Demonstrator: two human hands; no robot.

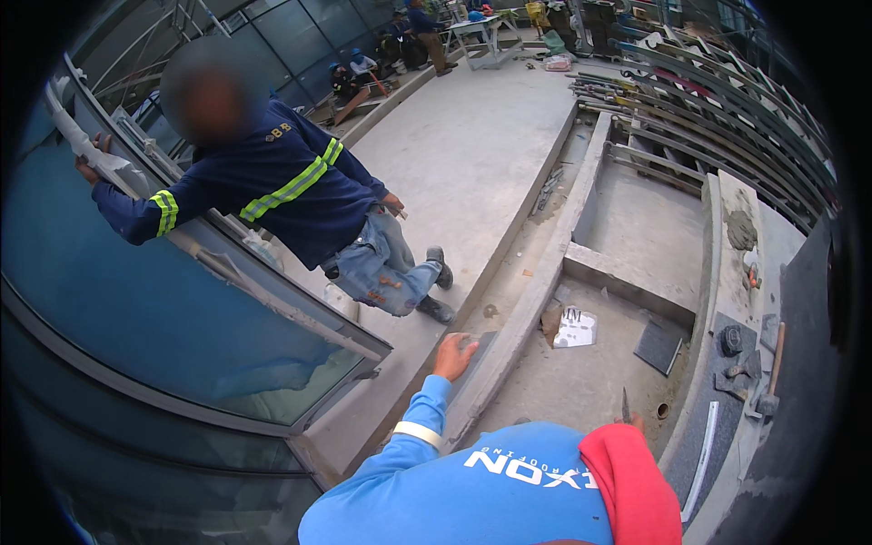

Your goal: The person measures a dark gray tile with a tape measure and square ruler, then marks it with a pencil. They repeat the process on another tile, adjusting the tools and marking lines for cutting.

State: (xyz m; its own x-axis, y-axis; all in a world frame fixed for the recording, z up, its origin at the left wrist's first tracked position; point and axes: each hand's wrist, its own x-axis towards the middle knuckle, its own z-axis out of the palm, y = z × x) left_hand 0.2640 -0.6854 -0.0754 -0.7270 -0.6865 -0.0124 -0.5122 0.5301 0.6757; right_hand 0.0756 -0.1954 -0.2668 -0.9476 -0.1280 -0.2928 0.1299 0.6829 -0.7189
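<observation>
1. Hands: 2. Left hand, centre of frame, thumb and fingers apart, by a dark strip on the trough's left side; can't tell if touching.
2. Right hand, lower right of centre, mostly hidden by the red cloth; grip can't be told.
3. Pointed tool: 1, just beside the right hand, tip up.
4. Trough floor: 1 white sheet, 1 brown scrap next to it, 1 dark tile, 1 pipe opening.
5. Right ledge: 1 round black item, 1 wooden-handled hammer, 1 long pale strip; farther up, 1 mortar patch.
6. In the way: 1 co-worker, upper left, one hand at the glass panel, which fills the left side. Metal frames stacked upper right.
7. Edges: low walls box the trough; a cross wall splits it.
8. Widest room: pale concrete floor, centre to upper centre.
</observation>
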